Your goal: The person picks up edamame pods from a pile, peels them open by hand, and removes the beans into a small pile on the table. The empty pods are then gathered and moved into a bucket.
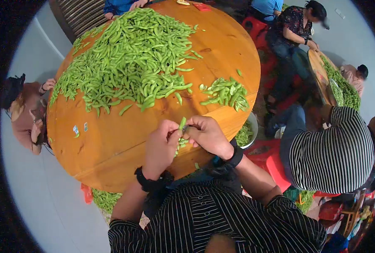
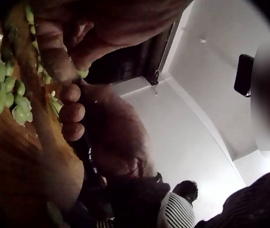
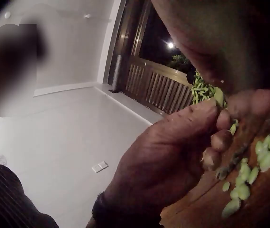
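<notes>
A green pod (image 1: 182, 122) stands up between both hands, near the table's front edge. My left hand (image 1: 161, 145) pinches it between thumb and curled fingers. From the other side, my right hand (image 1: 209, 135) grips the pod's lower part, its fingertips almost meeting the left ones. Pale green beans (image 1: 180, 146) lie on the wood under the hands. In the left wrist view, the right hand (image 2: 116, 128) has its fingers bent beside loose beans (image 2: 4, 88). The right wrist view shows the left hand (image 3: 161, 154) with a bit of pod (image 3: 218, 96) at its fingertips.
A large heap of pods (image 1: 132, 59) covers much of the round wooden table (image 1: 225, 42). A smaller pile (image 1: 227, 95) lies at the right edge, above a white bucket (image 1: 253, 130). A red stool (image 1: 271, 162) stands right. Several people sit around this table and another.
</notes>
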The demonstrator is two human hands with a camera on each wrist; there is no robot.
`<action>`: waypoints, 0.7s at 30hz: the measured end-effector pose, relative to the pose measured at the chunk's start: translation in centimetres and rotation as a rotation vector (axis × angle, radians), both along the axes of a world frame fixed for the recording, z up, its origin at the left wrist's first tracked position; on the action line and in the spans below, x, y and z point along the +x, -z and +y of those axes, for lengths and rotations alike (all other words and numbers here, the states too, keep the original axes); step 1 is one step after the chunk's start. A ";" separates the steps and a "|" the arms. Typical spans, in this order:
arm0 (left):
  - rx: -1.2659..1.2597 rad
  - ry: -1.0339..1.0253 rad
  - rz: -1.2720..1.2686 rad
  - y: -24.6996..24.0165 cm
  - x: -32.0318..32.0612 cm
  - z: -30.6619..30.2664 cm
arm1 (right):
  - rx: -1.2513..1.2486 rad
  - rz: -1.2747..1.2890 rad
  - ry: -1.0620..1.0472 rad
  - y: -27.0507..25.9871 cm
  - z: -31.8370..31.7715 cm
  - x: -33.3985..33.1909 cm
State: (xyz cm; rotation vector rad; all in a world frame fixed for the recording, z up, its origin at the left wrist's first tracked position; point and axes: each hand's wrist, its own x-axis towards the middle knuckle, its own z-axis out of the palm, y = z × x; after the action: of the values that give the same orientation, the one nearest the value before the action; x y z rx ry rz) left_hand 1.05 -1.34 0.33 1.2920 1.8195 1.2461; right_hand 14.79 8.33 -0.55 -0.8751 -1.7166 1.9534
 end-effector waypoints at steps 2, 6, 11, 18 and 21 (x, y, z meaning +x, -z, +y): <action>0.039 0.009 0.105 -0.2 0.4 -0.2 | -0.006 -0.010 0.008 0.5 -0.1 -0.1; 0.117 0.029 0.483 -0.3 1.3 -0.6 | 0.316 -0.048 0.102 0.7 -0.6 -0.5; 0.161 0.051 0.431 0.2 1.0 -0.4 | 0.395 0.041 0.169 0.2 -0.7 -0.9; -0.181 0.236 -0.605 0.5 -2.0 0.2 | 0.096 0.025 -0.079 0.5 1.0 0.1; -0.235 0.285 -0.703 0.7 -2.8 0.7 | -0.027 0.040 -0.132 0.5 1.1 0.1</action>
State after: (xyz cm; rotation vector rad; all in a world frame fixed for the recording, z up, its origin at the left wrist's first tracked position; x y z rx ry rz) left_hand -1.78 -0.65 -0.42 0.8000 1.1868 1.0995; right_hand 14.87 9.48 -1.10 -0.7438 -1.7692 2.0684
